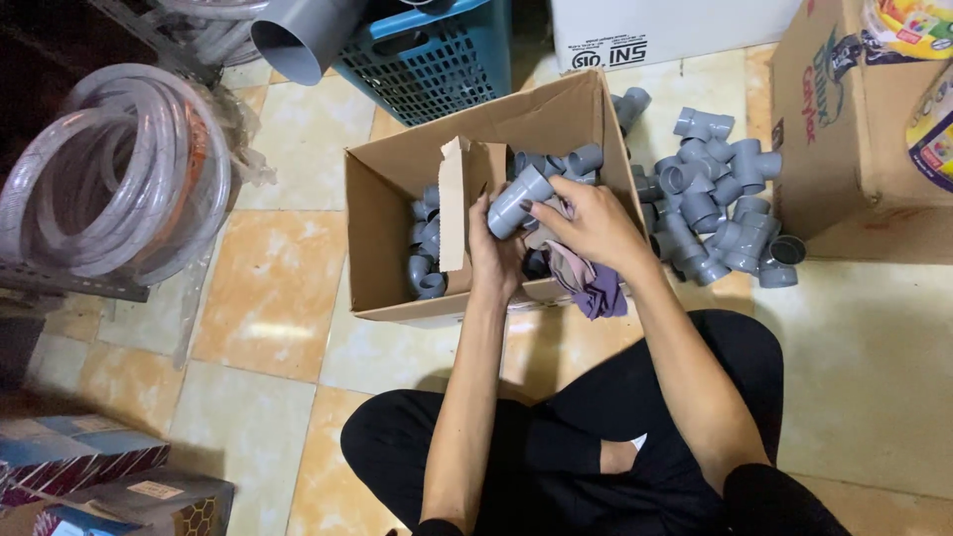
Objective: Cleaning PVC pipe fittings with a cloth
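The left hand [493, 260] grips a grey pipe fitting [519, 201]; the right hand [594, 226] pinches a cloth [586, 283], probably wiping; firm support helps.

Coiled hose [114, 174], blue basket [432, 55] and white box [655, 30] on tiled floor [874, 377].

Glossy cream and orange floor tiles [268, 288] reflect soft light left of the hands. Coiled hose [119, 169] lies far left, a blue basket [437, 60] above them, and a large carton [854, 129] stands right.
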